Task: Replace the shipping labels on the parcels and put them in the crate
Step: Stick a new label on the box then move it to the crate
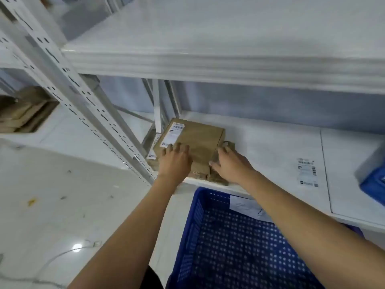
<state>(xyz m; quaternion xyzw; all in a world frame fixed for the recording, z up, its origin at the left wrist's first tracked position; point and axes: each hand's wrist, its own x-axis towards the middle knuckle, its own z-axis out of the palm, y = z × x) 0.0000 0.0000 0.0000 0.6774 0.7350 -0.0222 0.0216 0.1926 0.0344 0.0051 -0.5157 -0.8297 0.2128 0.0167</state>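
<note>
A stack of brown cardboard parcels sits at the left end of the white shelf (270, 147). The top parcel (200, 140) carries a white shipping label (173, 135) along its left edge. My left hand (175, 161) lies flat on the near left part of the top parcel, fingers spread. My right hand (229, 163) grips the right side of the stack, fingers curled over a lower parcel's edge (227, 146). A loose label sheet (307, 172) lies on the shelf to the right. The blue crate (239, 247) stands below the shelf, with a white sheet inside it.
A perforated white upright post (83, 101) runs diagonally just left of the parcels. An upper shelf board (208, 59) overhangs them. Another blue bin (373, 182) sits at the right edge. More cardboard (23, 113) lies on a shelf at far left.
</note>
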